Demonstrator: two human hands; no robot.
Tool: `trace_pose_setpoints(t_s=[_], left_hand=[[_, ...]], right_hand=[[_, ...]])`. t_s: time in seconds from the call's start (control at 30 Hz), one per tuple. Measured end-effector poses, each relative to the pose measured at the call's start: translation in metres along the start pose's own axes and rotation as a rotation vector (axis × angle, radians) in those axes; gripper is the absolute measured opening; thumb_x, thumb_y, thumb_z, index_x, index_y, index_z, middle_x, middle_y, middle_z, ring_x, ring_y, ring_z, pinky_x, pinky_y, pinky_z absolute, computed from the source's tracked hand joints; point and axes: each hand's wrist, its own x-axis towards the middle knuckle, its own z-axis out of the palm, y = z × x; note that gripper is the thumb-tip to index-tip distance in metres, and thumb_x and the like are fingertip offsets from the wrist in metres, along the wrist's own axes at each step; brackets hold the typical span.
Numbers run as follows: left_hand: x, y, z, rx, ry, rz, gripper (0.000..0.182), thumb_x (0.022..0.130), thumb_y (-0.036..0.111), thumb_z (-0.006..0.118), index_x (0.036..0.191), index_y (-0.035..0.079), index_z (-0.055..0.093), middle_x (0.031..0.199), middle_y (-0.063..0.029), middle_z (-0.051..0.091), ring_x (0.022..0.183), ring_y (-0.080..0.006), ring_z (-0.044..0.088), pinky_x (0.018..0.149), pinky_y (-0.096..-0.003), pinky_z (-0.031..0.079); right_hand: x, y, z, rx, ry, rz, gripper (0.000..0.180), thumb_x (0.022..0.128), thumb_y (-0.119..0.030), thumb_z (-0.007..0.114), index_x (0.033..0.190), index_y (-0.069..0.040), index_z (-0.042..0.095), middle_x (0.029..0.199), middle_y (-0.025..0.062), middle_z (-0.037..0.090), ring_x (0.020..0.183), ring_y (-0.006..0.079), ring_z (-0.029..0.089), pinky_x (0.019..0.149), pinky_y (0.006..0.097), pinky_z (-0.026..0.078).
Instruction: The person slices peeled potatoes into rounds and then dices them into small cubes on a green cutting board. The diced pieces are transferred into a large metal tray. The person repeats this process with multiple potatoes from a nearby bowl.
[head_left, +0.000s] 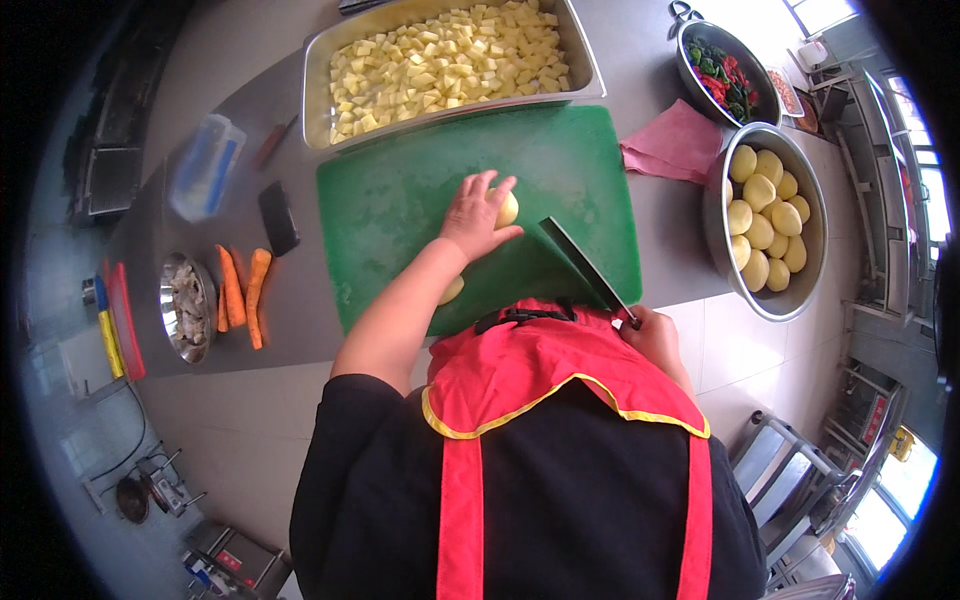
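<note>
My left hand (478, 217) rests on a peeled potato (508, 209) near the middle of a green cutting board (390, 187), fingers over its left side and thumb apart below it. Another pale potato piece (452, 290) lies nearer my body, partly hidden by my forearm. At the board's near right edge, my right hand (651, 332) grips the handle of a cleaver (581, 262), whose blade points up and left over the board. Beyond the board stands a steel tray (457, 111) of diced potatoes. A steel bowl (816, 247) of whole peeled potatoes is on the right.
A pink cloth (673, 142) lies beside a pan (686, 64) of red and green vegetables. Leftward are carrots (234, 289), a small metal bowl (208, 300) of pale pieces, a dark phone (278, 217), a knife (271, 144) and a clear plastic container (208, 169).
</note>
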Motion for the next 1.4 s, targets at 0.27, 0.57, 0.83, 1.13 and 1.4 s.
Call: trace_pose_setpoints(t_s=[0.27, 0.57, 0.83, 1.13, 1.4], left_hand=[[-0.016, 0.009, 0.008, -0.332, -0.338, 0.184, 0.045, 0.077, 0.009, 0.075, 0.121, 0.011, 0.069, 0.132, -0.0092, 0.060, 0.122, -0.0342, 0.054, 0.105, -0.0444, 0.047], [-0.055, 0.043, 0.002, -0.289, 0.075, 0.126, 0.031, 0.079, 0.004, 0.072, 0.109, 0.009, 0.073, 0.119, -0.0117, 0.065, 0.114, -0.0337, 0.059, 0.095, -0.0436, 0.052], [-0.079, 0.054, 0.032, -0.259, 0.186, 0.022, 0.025, 0.082, 0.010, 0.076, 0.107, 0.010, 0.070, 0.113, -0.0104, 0.064, 0.107, -0.0356, 0.059, 0.089, -0.0445, 0.053], [-0.090, 0.055, 0.046, -0.268, 0.297, -0.071, 0.023, 0.084, 0.010, 0.074, 0.106, 0.008, 0.068, 0.115, -0.0111, 0.062, 0.107, -0.0355, 0.060, 0.090, -0.0450, 0.054], [-0.092, 0.052, 0.050, -0.304, 0.315, -0.048, 0.025, 0.084, 0.012, 0.075, 0.109, 0.011, 0.069, 0.112, -0.0103, 0.065, 0.104, -0.0353, 0.063, 0.086, -0.0447, 0.056]], right_hand=[[0.014, 0.009, 0.000, 0.115, 0.027, -0.063, 0.021, 0.083, -0.024, 0.068, 0.091, -0.006, 0.073, 0.077, 0.0231, 0.069, 0.075, 0.0410, 0.069, 0.070, 0.0481, 0.053], [0.019, -0.019, -0.015, 0.000, -0.038, -0.107, 0.022, 0.084, -0.024, 0.067, 0.098, -0.007, 0.072, 0.082, 0.0220, 0.070, 0.081, 0.0427, 0.069, 0.073, 0.0497, 0.054], [0.035, -0.056, -0.027, -0.160, -0.048, -0.260, 0.025, 0.089, -0.027, 0.062, 0.108, -0.014, 0.072, 0.088, 0.0206, 0.072, 0.086, 0.0428, 0.070, 0.078, 0.0526, 0.055], [0.039, -0.074, -0.040, -0.302, -0.167, -0.310, 0.027, 0.091, -0.031, 0.062, 0.114, -0.019, 0.071, 0.088, 0.0179, 0.073, 0.085, 0.0397, 0.071, 0.077, 0.0511, 0.056], [0.039, -0.071, -0.044, -0.293, -0.135, -0.399, 0.027, 0.088, -0.025, 0.070, 0.114, -0.016, 0.072, 0.081, 0.0130, 0.073, 0.077, 0.0328, 0.073, 0.069, 0.0438, 0.057]])
